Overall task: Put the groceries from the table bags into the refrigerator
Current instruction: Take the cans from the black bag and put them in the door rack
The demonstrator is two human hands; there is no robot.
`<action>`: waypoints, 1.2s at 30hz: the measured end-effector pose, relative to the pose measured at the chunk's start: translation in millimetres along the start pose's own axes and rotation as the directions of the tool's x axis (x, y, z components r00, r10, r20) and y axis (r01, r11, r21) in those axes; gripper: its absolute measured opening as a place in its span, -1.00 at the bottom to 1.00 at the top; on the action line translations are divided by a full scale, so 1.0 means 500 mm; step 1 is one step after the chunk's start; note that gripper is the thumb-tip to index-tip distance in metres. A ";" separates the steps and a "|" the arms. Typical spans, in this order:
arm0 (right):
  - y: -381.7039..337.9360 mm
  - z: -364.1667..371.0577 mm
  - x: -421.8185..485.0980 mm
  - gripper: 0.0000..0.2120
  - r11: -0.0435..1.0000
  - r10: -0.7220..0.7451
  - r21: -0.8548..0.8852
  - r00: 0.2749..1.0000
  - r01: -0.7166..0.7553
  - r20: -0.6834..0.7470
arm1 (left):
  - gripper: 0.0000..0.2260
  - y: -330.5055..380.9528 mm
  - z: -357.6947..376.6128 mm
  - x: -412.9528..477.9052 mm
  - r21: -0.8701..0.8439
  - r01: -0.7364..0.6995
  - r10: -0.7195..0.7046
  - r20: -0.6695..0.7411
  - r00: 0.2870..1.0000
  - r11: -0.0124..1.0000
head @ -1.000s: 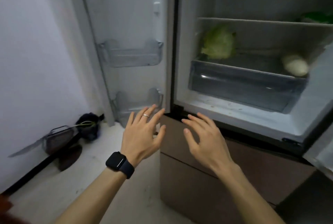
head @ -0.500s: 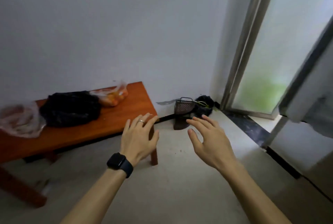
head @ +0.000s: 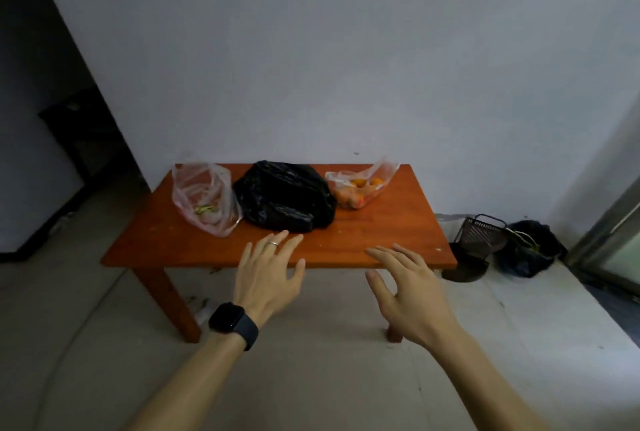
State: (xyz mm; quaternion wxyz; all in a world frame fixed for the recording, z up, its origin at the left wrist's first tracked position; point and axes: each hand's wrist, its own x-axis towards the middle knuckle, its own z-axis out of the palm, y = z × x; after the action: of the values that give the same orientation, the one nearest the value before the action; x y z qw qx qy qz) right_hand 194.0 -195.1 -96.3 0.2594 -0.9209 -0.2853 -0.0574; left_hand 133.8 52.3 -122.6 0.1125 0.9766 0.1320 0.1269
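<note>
Wooden table, bags behind; left hand, right hand at front edge, fingers released

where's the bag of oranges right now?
Head view: the bag of oranges lies at the far right of the table, by the wall, right next to the black bag in the middle.

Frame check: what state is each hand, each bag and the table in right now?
Left hand: open, holds nothing.
Right hand: open, holds nothing.
Clear bag: on the table, slumped, mouth open, something green inside.
Black bag: on the table, slumped, contents hidden.
Fruit bag: on the table, lying down, orange fruit inside.
Table: upright, bears three bags.
</note>
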 end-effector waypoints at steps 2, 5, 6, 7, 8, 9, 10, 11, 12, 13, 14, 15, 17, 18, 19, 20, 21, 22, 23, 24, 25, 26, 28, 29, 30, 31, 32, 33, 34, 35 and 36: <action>-0.015 0.040 0.050 -0.51 1.000 -0.013 0.019 1.000 0.013 0.019 | -0.48 -0.047 0.007 0.031 0.006 0.017 -0.017 0.005 1.000 1.000; -0.021 0.099 0.136 -0.57 0.999 -0.031 0.035 0.998 0.029 0.055 | -0.50 -0.110 0.023 0.098 -0.006 0.041 -0.041 -0.006 0.999 0.999; -0.019 0.119 0.167 -0.58 0.999 -0.037 0.040 0.997 0.034 0.066 | -0.51 -0.131 0.032 0.124 0.003 0.046 -0.046 -0.005 0.999 0.999; -0.016 0.139 0.198 -0.58 0.998 -0.043 0.047 0.996 0.040 0.073 | -0.53 -0.151 0.041 0.150 0.015 0.049 -0.049 -0.002 0.999 0.999; -0.014 0.156 0.229 -0.59 0.998 -0.049 0.054 0.996 0.045 0.077 | -0.54 -0.170 0.050 0.178 0.024 0.051 -0.051 0.004 0.999 0.998; -0.012 0.172 0.260 -0.59 0.997 -0.047 0.060 0.995 0.042 0.085 | -0.55 -0.188 0.058 0.206 0.026 0.055 -0.056 0.015 0.998 0.998; -0.011 0.184 0.289 -0.59 0.997 -0.043 0.064 0.995 0.037 0.094 | -0.55 -0.204 0.065 0.232 0.025 0.061 -0.061 0.026 0.998 0.998; -0.009 0.197 0.318 -0.59 0.997 -0.040 0.068 0.994 0.033 0.099 | -0.55 -0.219 0.072 0.259 0.025 0.062 -0.063 0.037 0.997 0.998; -0.005 0.210 0.345 -0.59 0.997 -0.042 0.070 0.994 0.035 0.100 | -0.54 -0.234 0.078 0.284 0.027 0.057 -0.058 0.051 0.997 0.998; -0.002 0.223 0.370 -0.59 0.997 -0.044 0.073 0.994 0.036 0.105 | -0.54 -0.248 0.087 0.307 0.029 0.054 -0.056 0.069 0.996 0.998; 0.001 0.237 0.395 -0.59 0.996 -0.044 0.077 0.992 0.035 0.116 | -0.53 -0.262 0.094 0.330 0.032 0.060 -0.063 0.081 0.995 0.998; 0.003 0.251 0.420 -0.59 0.996 -0.042 0.085 0.991 0.031 0.130 | -0.53 -0.277 0.101 0.353 0.033 0.072 -0.075 0.091 0.993 0.997; 0.007 0.282 0.464 -0.59 0.995 -0.037 0.096 0.987 0.022 0.158 | -0.54 -0.308 0.118 0.394 0.030 0.082 -0.085 0.118 0.989 0.996; 0.008 0.297 0.483 -0.58 0.995 -0.037 0.097 0.984 0.021 0.173 | -0.54 -0.323 0.130 0.413 0.032 0.079 -0.083 0.135 0.987 0.996; 0.009 0.314 0.502 -0.57 0.995 -0.035 0.096 0.981 0.017 0.189 | -0.55 -0.337 0.141 0.433 0.033 0.073 -0.078 0.150 0.986 0.997; 0.010 0.331 0.522 -0.58 0.996 -0.029 0.094 0.979 0.010 0.203 | -0.56 -0.353 0.153 0.455 0.031 0.068 -0.072 0.163 0.984 0.997; 0.014 0.349 0.542 -0.58 0.995 -0.021 0.095 0.976 0.000 0.217 | -0.56 -0.367 0.165 0.480 0.029 0.060 -0.064 0.174 0.983 0.998; 0.016 0.366 0.562 -0.57 0.995 -0.011 0.096 0.972 -0.012 0.234 | -0.57 -0.380 0.176 0.504 0.031 0.048 -0.053 0.188 0.981 0.998; 0.018 0.384 0.582 -0.57 0.995 0.002 0.095 0.966 -0.027 0.257 | -0.57 -0.392 0.189 0.530 0.034 0.033 -0.039 0.210 0.977 0.999; 0.019 0.403 0.605 -0.56 0.995 0.015 0.090 0.960 -0.042 0.280 | -0.57 -0.404 0.201 0.559 0.039 0.011 -0.020 0.235 0.972 0.999; 0.021 0.422 0.631 -0.55 0.995 0.027 0.085 0.955 -0.054 0.294 | -0.57 -0.416 0.214 0.591 0.043 -0.017 0.006 0.258 0.966 0.999; 0.022 0.442 0.658 -0.55 0.994 0.040 0.081 0.951 -0.068 0.306 | -0.57 -0.429 0.227 0.626 0.046 -0.051 0.036 0.278 0.960 0.998; 0.021 0.479 0.715 -0.54 0.992 0.074 0.077 0.939 -0.105 0.336 | -0.57 -0.454 0.254 0.697 0.048 -0.111 0.091 0.303 0.949 0.993; 0.021 0.499 0.744 -0.53 0.990 0.092 0.071 0.932 -0.125 0.351 | -0.56 -0.468 0.267 0.732 0.053 -0.141 0.117 0.317 0.941 0.989; 0.021 0.519 0.772 -0.53 0.986 0.120 0.062 0.922 -0.153 0.368 | -0.57 -0.482 0.280 0.765 0.061 -0.176 0.145 0.339 0.930 0.983; 0.023 0.538 0.799 -0.52 0.981 0.153 0.048 0.908 -0.186 0.389 | -0.57 -0.496 0.294 0.798 0.071 -0.217 0.177 0.366 0.914 0.974; 0.026 0.556 0.821 -0.51 0.976 0.185 0.030 0.892 -0.216 0.412 | -0.57 -0.508 0.307 0.827 0.082 -0.259 0.207 0.395 0.895 0.963; 0.031 0.574 0.841 -0.51 0.971 0.211 0.010 0.877 -0.238 0.432 | -0.57 -0.518 0.320 0.851 0.091 -0.297 0.233 0.423 0.876 0.950; 0.036 0.592 0.859 -0.51 0.967 0.232 -0.012 0.863 -0.254 0.448 | -0.57 -0.528 0.333 0.873 0.100 -0.340 0.262 0.449 0.854 0.935; 0.041 0.611 0.878 -0.51 0.963 0.253 -0.036 0.848 -0.267 0.466 | -0.57 -0.536 0.346 0.895 0.111 -0.389 0.293 0.479 0.827 0.915; 0.046 0.628 0.894 -0.51 0.959 0.273 -0.066 0.829 -0.277 0.489 | -0.58 -0.544 0.358 0.915 0.122 -0.438 0.322 0.510 0.798 0.890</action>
State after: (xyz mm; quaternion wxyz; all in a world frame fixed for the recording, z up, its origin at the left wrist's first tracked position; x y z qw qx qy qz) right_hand 564.9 170.6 -262.8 0.1872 -0.9351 -0.2069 0.2183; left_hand 547.8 405.5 -260.3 -0.0025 0.9898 -0.0859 -0.1134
